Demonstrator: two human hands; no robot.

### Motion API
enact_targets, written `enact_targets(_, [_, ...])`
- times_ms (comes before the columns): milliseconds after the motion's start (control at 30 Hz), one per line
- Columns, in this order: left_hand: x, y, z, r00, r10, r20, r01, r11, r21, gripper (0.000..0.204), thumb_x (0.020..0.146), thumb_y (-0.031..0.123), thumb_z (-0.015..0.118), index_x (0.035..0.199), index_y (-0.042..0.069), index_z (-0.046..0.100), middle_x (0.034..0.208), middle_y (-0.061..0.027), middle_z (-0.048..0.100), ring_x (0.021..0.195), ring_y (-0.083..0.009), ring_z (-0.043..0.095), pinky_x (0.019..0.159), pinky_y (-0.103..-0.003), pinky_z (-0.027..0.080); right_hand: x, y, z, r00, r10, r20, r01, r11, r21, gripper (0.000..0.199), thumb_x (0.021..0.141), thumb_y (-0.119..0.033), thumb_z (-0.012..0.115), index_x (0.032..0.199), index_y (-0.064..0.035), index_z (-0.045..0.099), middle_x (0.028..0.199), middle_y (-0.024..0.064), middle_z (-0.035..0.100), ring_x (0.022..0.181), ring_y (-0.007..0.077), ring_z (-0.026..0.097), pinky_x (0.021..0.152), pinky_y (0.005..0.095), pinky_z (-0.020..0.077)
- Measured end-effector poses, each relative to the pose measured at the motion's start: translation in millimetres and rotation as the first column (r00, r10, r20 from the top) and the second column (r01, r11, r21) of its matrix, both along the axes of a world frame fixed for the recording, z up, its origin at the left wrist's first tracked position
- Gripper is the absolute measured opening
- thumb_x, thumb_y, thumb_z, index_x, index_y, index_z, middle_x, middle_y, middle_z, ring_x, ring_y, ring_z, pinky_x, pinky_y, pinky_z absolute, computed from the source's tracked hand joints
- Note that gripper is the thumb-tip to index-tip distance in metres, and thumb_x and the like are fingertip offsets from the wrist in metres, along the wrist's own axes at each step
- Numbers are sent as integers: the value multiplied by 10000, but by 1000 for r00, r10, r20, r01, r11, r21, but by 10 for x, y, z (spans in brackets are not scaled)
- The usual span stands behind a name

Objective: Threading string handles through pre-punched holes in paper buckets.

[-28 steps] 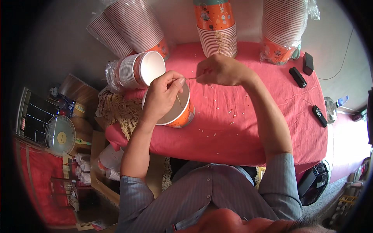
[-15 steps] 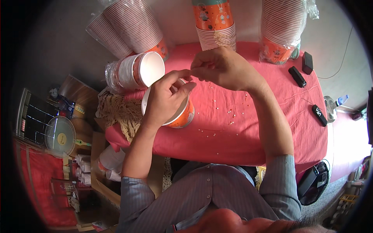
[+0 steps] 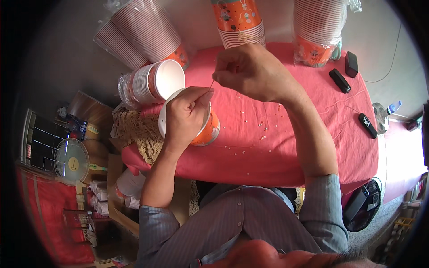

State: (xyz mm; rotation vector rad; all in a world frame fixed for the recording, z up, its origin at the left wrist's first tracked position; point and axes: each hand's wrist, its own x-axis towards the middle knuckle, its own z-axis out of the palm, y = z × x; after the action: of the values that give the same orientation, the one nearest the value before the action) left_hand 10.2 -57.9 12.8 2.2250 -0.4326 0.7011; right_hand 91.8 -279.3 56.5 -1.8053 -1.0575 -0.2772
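Resting over the mouth of an orange paper cup (image 3: 209, 131), the left hand (image 3: 187, 117) has its fingers (image 3: 203, 96) closed, thumb and forefinger pinched on the lower end of a thin pale string (image 3: 212, 83). Right hand (image 3: 250, 71): above and to the right of the left, fingers pinched shut on the upper end of the same string, which runs short and taut between the two hands.

Cup: white inside, orange outside, standing on the red-covered table (image 3: 313, 134) near its left front edge, largely hidden beneath the left hand.

Just behind the cup: a sleeve of stacked cups (image 3: 152, 82) wrapped in clear plastic, lying on its side, open white mouth toward the hands. Further stacks along the far edge: two striped stacks (image 3: 143, 31) leaning at the left, one orange patterned stack (image 3: 239, 20) in the middle, one wrapped stack (image 3: 319, 31) at the right.

Small pale beads or bits (image 3: 257, 129), scattered on the cloth beneath the right forearm; their kind cannot be told.

Three small dark objects (image 3: 339, 80) lie at the right of the table, well apart from the hands. A bundle of tan cord (image 3: 136, 131) hangs off the left edge. On the floor at the left, a small fan (image 3: 71, 161).
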Motion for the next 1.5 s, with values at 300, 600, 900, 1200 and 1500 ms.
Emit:
enact_targets(300, [-74, 51, -164, 980, 92, -175, -51, 973, 226, 140, 1019, 117, 753, 1048, -13, 795, 933, -125, 708, 838, -283, 701, 782, -426, 557, -16, -501, 277, 967, 78, -243, 17, 931, 364, 159, 1025, -117, 674, 1026, 16, 760, 850, 38, 742, 752, 116, 682, 687, 276, 559])
enact_targets(600, [0, 145, -262, 975, 37, -221, -2, 988, 157, 171, 1045, 44, 624, 1120, -25, 762, 914, -139, 780, 882, -204, 763, 810, -359, 576, -88, -575, 429, 865, 381, -327, -7, 661, 751, 128, 1078, -135, 687, 1081, -8, 706, 788, 93, 743, 648, 161, 714, 590, 285, 591])
enact_targets(900, [-17, 258, -213, 927, 4, -375, 1, 1000, 12, 99, 1046, 7, 613, 1132, 8, 663, 960, -134, 768, 835, -221, 753, 764, -349, 569, -106, -575, 417, 711, 687, -148, -195, 395, 898, 333, 1107, -119, 448, 1346, 43, 615, 1182, 280, 776, 944, 356, 820, 688, 415, 709])
enact_targets(1200, [-496, -177, -77, 978, -22, -208, 64, 978, 199, 202, 940, 117, 815, 1099, 22, 736, 949, -117, 737, 860, -275, 739, 789, -391, 580, -292, -483, 469, 860, 415, -296, -48, 645, 762, 226, 1132, -125, 590, 1267, 17, 701, 1124, 235, 800, 907, 318, 828, 707, 417, 714])
enact_targets(1500, [-626, -317, -363, 980, 26, 199, -110, 900, 421, 184, 876, 109, 864, 977, 91, 712, 856, -38, 725, 766, -237, 702, 688, -411, 494, -416, -354, 455, 851, 468, -238, -38, 507, 861, 190, 1111, -140, 658, 1228, 0, 709, 1087, 198, 814, 832, 265, 814, 627, 336, 682])
